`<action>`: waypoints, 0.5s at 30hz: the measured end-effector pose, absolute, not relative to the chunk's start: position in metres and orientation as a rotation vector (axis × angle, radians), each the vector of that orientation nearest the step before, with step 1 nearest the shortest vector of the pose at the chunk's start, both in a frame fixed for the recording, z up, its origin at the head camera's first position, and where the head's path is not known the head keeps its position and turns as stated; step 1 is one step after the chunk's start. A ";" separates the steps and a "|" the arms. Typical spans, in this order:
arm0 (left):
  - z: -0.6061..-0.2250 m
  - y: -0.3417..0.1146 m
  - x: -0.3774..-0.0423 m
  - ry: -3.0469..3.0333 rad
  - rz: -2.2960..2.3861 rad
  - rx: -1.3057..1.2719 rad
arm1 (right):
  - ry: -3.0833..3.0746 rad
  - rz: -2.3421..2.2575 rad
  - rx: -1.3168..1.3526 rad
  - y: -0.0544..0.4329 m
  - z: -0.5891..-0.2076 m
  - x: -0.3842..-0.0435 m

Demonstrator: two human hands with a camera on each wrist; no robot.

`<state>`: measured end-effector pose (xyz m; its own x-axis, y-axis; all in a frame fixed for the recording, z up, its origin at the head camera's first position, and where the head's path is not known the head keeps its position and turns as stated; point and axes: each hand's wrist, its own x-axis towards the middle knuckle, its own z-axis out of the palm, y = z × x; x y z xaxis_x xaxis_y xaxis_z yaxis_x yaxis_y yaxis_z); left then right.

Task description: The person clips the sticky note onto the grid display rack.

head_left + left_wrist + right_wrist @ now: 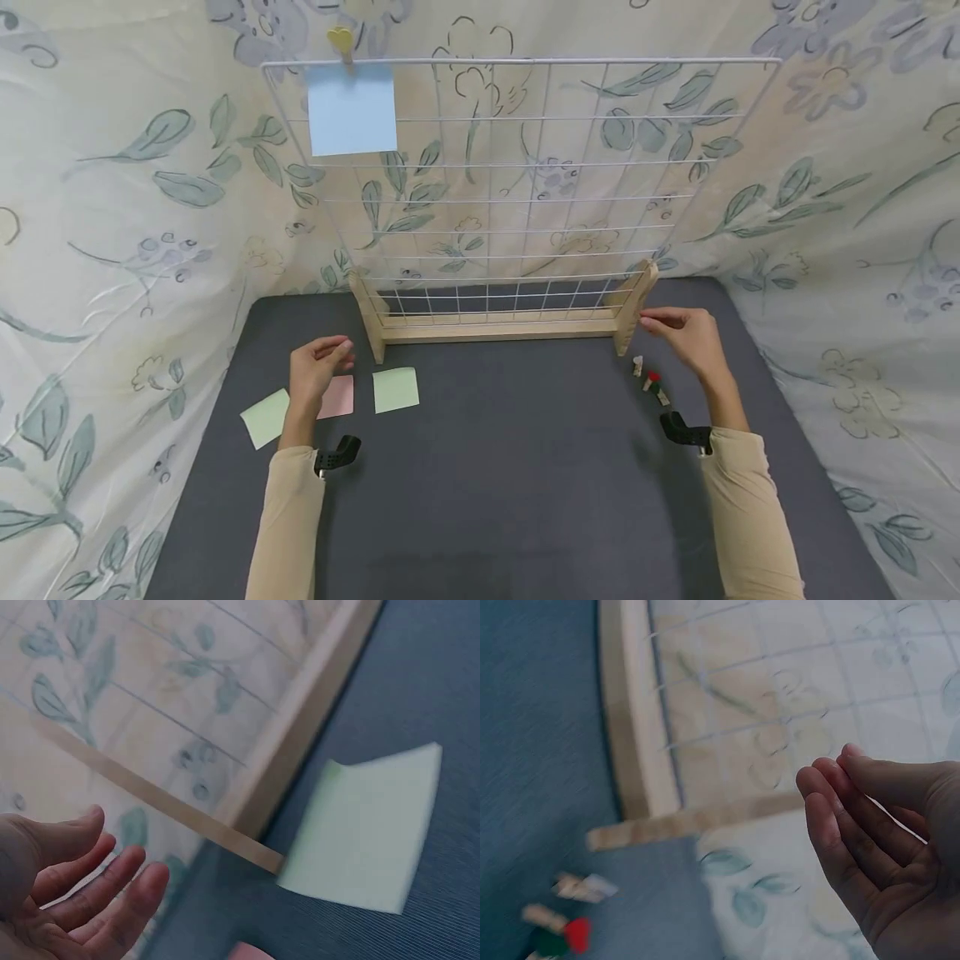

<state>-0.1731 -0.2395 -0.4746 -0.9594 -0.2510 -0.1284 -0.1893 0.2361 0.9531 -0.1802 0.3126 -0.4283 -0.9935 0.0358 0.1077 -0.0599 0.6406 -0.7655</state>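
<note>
Evidently the white wire grid [489,201] stands upright because its bottom edge is set in a wooden stand [495,331], whose end feet keep it from tipping. A yellow heart clothespin [341,38] bites the top wire at the upper left, pinning a blue paper note [352,112] there so that it hangs flat against the mesh. On the dark table [510,467], the left hand [315,367] hovers near the pink note [337,397], fingers loosely bent, thumb apart, nothing in them; its wrist partly covers that note, which lies between two pale green notes, one tilted [265,419] at the left, the other [396,390] near the stand's left foot. The right hand [684,332] is just beside the right foot, fingertips gathered toward the thumb with nothing visible between them; whether they touch the wood cannot be told. Below it lie small clothespins [652,382], one with a red heart, presumably grouped there for easy right-handed reach.
</note>
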 end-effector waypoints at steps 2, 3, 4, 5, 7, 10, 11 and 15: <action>-0.485 -0.241 -0.169 -2.485 -1.823 0.455 | -2.753 1.279 0.007 0.319 -0.440 -0.175; -0.489 -0.240 -0.167 -2.512 -1.799 0.462 | -2.762 1.273 -0.006 0.322 -0.446 -0.172; -0.493 -0.240 -0.166 -2.537 -1.775 0.465 | -2.769 1.269 -0.023 0.325 -0.451 -0.169; -0.496 -0.239 -0.165 -2.566 -1.740 0.456 | -2.779 1.259 -0.040 0.328 -0.456 -0.167; -0.502 -0.237 -0.164 -2.616 -1.675 0.442 | -2.798 1.227 -0.108 0.333 -0.467 -0.161; -0.509 -0.233 -0.162 -2.680 -1.605 0.433 | -2.871 1.126 -0.178 0.341 -0.484 -0.151; -0.511 -0.232 -0.161 -2.709 -1.579 0.425 | -2.899 1.093 -0.201 0.343 -0.490 -0.147; -0.518 -0.228 -0.159 -2.805 -1.529 0.391 | -3.003 0.981 -0.242 0.348 -0.509 -0.137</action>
